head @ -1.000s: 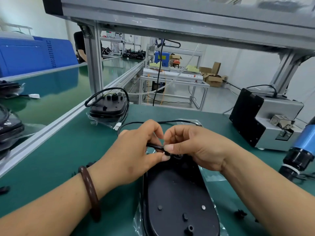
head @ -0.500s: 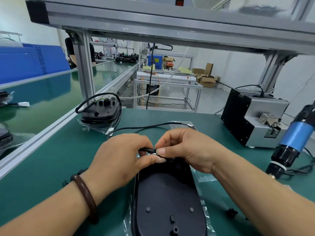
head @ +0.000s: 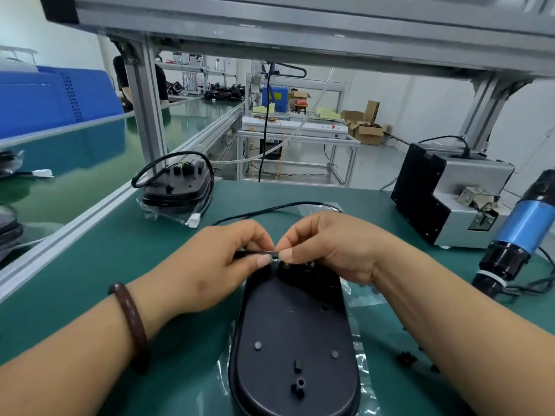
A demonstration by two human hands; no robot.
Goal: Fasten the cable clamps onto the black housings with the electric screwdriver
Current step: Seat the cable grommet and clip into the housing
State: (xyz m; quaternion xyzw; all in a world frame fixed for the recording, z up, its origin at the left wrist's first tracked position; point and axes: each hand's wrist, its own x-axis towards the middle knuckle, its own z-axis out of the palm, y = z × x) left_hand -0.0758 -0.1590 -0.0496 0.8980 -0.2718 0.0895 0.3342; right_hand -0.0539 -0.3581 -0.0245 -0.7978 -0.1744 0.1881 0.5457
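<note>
A black oval housing (head: 292,334) lies on clear plastic on the green mat in front of me. Both hands meet at its far end. My left hand (head: 210,265) pinches a thin black cable (head: 258,253) between thumb and fingers. My right hand (head: 327,244) pinches the same cable right beside it; a clamp under these fingertips cannot be made out. The cable loops away behind the hands (head: 279,207). The electric screwdriver (head: 519,235), blue and black, hangs at the right edge, untouched.
A second black housing (head: 175,187) with coiled cable and white connector sits far left by the aluminium rail (head: 75,232). A grey and black screw feeder box (head: 444,193) stands at the right. Small black parts (head: 407,358) lie near my right forearm.
The view shifted slightly. Both hands stay at the housing's far end, still pinching the cable, with the fingertips drawn closer together.
</note>
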